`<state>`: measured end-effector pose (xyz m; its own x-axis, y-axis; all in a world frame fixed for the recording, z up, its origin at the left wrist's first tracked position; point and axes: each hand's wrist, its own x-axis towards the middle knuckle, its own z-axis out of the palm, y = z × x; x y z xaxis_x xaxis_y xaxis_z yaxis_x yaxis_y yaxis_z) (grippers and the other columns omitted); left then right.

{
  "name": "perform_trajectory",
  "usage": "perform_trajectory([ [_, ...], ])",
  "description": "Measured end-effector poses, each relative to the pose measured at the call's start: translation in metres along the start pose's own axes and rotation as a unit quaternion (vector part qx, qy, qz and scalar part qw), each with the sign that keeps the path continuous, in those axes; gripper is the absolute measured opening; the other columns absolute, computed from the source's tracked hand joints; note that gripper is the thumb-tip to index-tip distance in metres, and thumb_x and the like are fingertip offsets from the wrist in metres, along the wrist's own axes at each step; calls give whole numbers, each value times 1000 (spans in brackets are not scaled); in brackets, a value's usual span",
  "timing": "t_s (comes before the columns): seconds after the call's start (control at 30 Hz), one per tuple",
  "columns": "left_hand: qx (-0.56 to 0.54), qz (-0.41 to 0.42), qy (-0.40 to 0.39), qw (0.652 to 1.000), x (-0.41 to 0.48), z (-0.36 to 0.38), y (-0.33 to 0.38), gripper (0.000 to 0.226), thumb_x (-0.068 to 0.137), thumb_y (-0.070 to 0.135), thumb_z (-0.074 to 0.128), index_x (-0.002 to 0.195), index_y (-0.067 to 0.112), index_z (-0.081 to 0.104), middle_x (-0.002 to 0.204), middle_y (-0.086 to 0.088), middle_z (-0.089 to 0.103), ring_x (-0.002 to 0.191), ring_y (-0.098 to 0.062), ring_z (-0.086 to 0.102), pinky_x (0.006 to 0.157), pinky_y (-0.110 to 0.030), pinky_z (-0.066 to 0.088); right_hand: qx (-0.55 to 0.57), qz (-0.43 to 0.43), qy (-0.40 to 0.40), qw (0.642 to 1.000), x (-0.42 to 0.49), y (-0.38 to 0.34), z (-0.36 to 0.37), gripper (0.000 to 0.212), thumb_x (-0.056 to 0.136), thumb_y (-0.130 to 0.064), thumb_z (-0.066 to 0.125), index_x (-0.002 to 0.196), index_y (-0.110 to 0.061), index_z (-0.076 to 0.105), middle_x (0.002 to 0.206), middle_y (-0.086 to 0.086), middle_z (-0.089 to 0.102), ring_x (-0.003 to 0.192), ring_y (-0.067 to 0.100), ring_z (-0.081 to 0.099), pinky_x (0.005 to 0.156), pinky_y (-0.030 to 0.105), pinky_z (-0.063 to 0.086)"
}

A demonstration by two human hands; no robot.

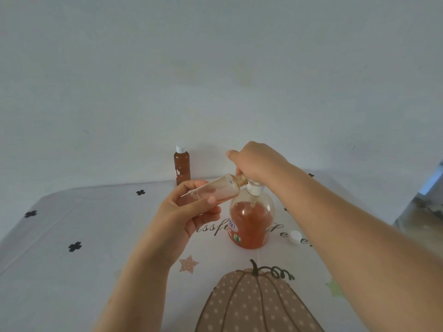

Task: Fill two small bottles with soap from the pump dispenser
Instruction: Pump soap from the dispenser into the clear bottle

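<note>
My left hand [191,207] holds a small clear bottle [215,191], tilted almost flat, its open neck up against the pump spout. A little orange soap lies inside it. My right hand [256,164] is closed over the pump head of the dispenser [250,224], a round clear bottle about half full of orange soap standing mid-table. The pump head itself is hidden under my palm. A second small bottle [182,167], filled with brown-orange soap and capped white, stands upright at the table's far edge by the wall. A loose white cap [295,237] lies right of the dispenser.
The table [72,271] wears a white cloth with black flower marks, a star and a large pumpkin print at the near edge. A pale wall rises directly behind it. The floor shows past the table's right side.
</note>
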<state>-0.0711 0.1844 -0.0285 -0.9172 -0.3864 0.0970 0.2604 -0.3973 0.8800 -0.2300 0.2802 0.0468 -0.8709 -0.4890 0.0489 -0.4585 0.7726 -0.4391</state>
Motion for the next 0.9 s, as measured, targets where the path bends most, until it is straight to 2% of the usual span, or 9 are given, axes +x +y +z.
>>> perform_trajectory([
  [0.2,-16,21,-3,1000,-4,5,3,33,69,3,73,100,8,64,87,-15,72,68,-24,69,66,-29,58,-17,-1,19,1000,-6,-7,-14,43,100,-38,42,94,-10,74,68,3,65,67,22,60,58,28,38],
  [0.33,-20,30,-4,999,-5,7,4,34,69,4,73,102,7,63,90,-15,72,69,-25,68,67,-29,58,-44,-11,3,999,-9,-11,-22,42,101,-37,43,99,-9,74,68,1,61,62,20,55,57,27,37],
  [0.57,-17,24,1,1000,-5,6,3,35,70,6,74,103,7,63,92,-17,71,70,-24,68,66,-29,58,-18,17,-10,1000,-10,-13,-19,40,99,-32,44,94,-9,76,56,1,60,48,19,55,55,26,38],
  [0.77,-1,18,-1,1000,-2,4,2,31,70,7,74,100,8,65,86,-13,70,69,-22,68,65,-28,57,4,22,2,1000,-2,-5,-8,36,95,-33,45,92,-13,75,77,3,70,69,23,61,62,29,41],
  [0.9,4,9,3,1000,-1,1,0,31,70,6,74,99,7,64,85,-13,70,67,-22,68,65,-28,58,8,23,0,1000,1,-1,-1,37,95,-34,46,91,-13,76,76,4,70,71,24,63,64,30,43],
])
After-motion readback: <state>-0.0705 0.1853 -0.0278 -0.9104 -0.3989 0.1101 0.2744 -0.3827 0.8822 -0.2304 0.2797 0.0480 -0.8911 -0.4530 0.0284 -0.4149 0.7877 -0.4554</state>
